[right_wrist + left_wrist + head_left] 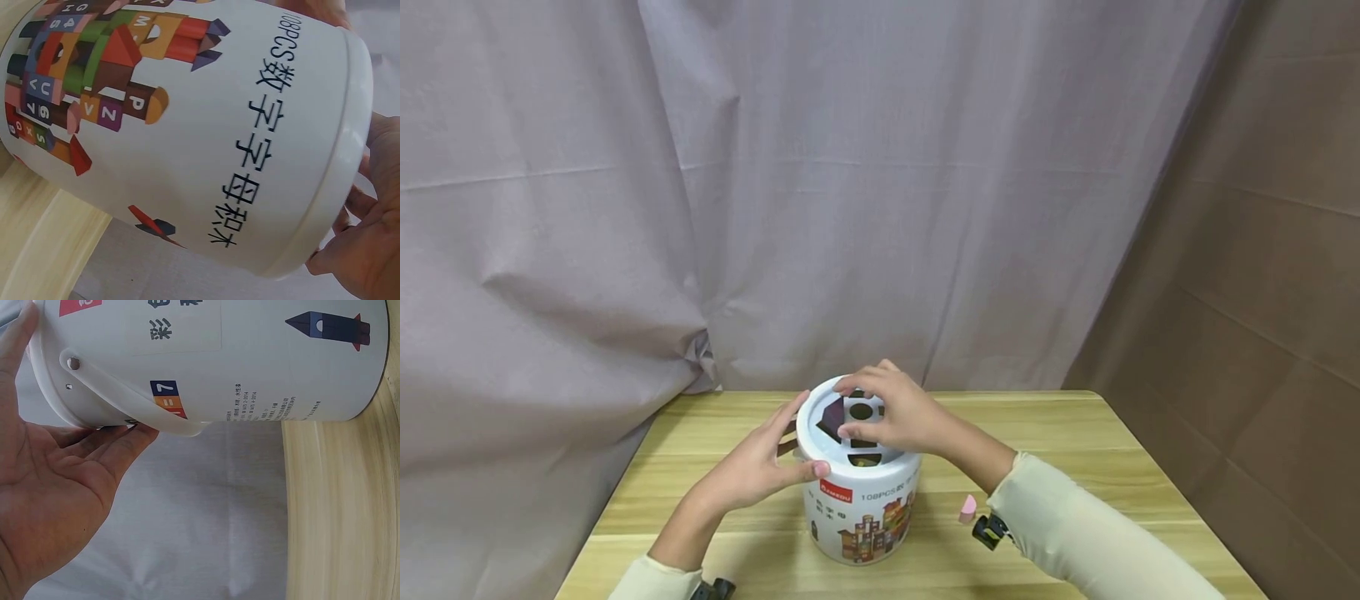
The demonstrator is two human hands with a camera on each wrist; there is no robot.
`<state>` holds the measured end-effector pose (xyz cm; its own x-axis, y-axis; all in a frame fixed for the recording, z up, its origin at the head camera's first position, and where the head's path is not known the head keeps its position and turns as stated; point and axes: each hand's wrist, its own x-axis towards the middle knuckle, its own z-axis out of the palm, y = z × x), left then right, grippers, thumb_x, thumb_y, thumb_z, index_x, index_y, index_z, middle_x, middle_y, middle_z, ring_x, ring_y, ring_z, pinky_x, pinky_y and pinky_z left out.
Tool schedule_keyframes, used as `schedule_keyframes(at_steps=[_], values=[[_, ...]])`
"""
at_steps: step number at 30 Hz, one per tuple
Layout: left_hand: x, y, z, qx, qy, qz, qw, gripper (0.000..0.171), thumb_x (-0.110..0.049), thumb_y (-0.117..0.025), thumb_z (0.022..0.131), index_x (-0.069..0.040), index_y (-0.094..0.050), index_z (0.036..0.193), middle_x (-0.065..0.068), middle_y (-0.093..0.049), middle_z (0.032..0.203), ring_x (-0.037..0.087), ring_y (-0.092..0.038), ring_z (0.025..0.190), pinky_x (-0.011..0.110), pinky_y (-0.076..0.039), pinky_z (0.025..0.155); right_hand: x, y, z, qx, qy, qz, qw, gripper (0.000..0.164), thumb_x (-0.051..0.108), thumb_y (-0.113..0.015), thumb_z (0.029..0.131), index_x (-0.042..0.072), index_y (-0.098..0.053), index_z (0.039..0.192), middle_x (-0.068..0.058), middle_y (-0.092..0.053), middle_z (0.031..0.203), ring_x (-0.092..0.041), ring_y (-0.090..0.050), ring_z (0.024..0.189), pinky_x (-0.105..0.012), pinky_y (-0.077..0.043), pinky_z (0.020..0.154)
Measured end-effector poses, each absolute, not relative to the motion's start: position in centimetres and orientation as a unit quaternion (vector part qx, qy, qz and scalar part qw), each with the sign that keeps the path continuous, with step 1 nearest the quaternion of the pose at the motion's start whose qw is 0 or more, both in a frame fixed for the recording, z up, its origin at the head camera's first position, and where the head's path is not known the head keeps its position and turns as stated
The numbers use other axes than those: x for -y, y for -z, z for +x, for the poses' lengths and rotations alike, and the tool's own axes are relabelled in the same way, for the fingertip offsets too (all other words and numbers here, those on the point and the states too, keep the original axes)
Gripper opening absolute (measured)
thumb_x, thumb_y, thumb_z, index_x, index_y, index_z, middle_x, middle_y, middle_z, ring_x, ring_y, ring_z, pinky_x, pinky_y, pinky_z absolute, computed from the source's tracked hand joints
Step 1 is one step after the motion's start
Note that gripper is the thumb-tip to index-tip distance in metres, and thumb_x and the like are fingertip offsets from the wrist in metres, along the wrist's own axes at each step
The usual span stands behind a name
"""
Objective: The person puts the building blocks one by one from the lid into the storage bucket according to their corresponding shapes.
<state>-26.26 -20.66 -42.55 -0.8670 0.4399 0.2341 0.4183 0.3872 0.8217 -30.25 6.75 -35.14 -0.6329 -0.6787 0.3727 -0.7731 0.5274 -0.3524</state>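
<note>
A white toy-block bucket with printed block pictures stands upright on the table. Its white lid has several shaped holes. My left hand holds the bucket at its upper left, thumb on the front of the rim and fingers round the far side. Over the lid arches my right hand, with thumb and forefinger curved at the edge of a dark purple angular block in the left-hand hole. In the right wrist view, the lid rim hides part of the right hand.
A pink half-round block lies on the wooden table to the right of the bucket, close to the right wrist camera. The bucket's white handle hangs down its left side. Grey curtains hang behind the table.
</note>
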Motion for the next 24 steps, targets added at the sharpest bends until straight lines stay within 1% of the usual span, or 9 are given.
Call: schedule_keyframes(at_steps=[5, 12, 15, 19, 21, 24], values=[[20.6, 42.7, -26.3, -0.831, -0.492, 0.258, 0.012, 0.116, -0.040, -0.089, 0.096, -0.010, -0.013, 0.178, 0.021, -0.027, 0.182, 0.046, -0.043, 0.161, 0.061, -0.047, 0.127, -6.5, 35.5, -30.2, 0.874, -0.233, 0.416, 0.090, 0.054, 0.035, -0.093, 0.092, 0.017, -0.074, 0.139, 0.001, -0.078, 0.135, -0.018, -0.058, 0.111, -0.035, -0.054, 0.094], [20.8, 42.7, -26.1, -0.834, -0.491, 0.252, 0.015, 0.115, -0.042, -0.088, 0.096, -0.014, -0.012, 0.179, 0.018, -0.026, 0.183, 0.045, -0.042, 0.161, 0.061, -0.047, 0.127, -6.1, 35.7, -30.0, 0.876, -0.228, 0.416, 0.087, 0.054, 0.036, -0.093, 0.092, 0.018, -0.074, 0.139, 0.001, -0.078, 0.139, -0.016, -0.056, 0.109, -0.046, -0.045, 0.097], [20.9, 42.8, -25.9, -0.835, -0.490, 0.248, 0.014, 0.116, -0.042, -0.088, 0.096, -0.016, -0.012, 0.179, 0.019, -0.025, 0.183, 0.047, -0.042, 0.161, 0.062, -0.049, 0.126, -5.9, 35.6, -29.8, 0.875, -0.225, 0.420, 0.085, 0.055, 0.036, -0.092, 0.093, 0.018, -0.073, 0.140, -0.001, -0.077, 0.141, -0.016, -0.055, 0.110, -0.046, -0.044, 0.095], [21.0, 42.8, -25.8, -0.835, -0.488, 0.253, 0.009, 0.116, -0.041, -0.088, 0.096, -0.015, -0.012, 0.179, 0.021, -0.026, 0.182, 0.050, -0.042, 0.160, 0.063, -0.050, 0.124, -5.6, 35.4, -29.7, 0.880, -0.218, 0.413, 0.086, 0.061, 0.042, -0.091, 0.093, 0.020, -0.071, 0.146, -0.001, -0.074, 0.146, -0.017, -0.053, 0.113, -0.044, -0.043, 0.096], [21.1, 42.8, -25.8, -0.835, -0.488, 0.256, 0.008, 0.116, -0.041, -0.088, 0.096, -0.015, -0.012, 0.179, 0.022, -0.026, 0.182, 0.050, -0.042, 0.160, 0.063, -0.049, 0.125, -5.6, 35.4, -29.7, 0.883, -0.217, 0.407, 0.087, 0.063, 0.045, -0.090, 0.093, 0.021, -0.070, 0.148, 0.000, -0.073, 0.148, -0.016, -0.052, 0.114, -0.043, -0.043, 0.098], [21.0, 42.8, -25.7, -0.834, -0.491, 0.252, 0.011, 0.116, -0.042, -0.088, 0.096, -0.015, -0.012, 0.179, 0.019, -0.027, 0.182, 0.047, -0.043, 0.161, 0.061, -0.048, 0.126, -5.7, 35.3, -29.5, 0.883, -0.224, 0.403, 0.086, 0.062, 0.046, -0.089, 0.094, 0.021, -0.070, 0.147, 0.002, -0.073, 0.148, -0.016, -0.052, 0.114, -0.044, -0.042, 0.098]])
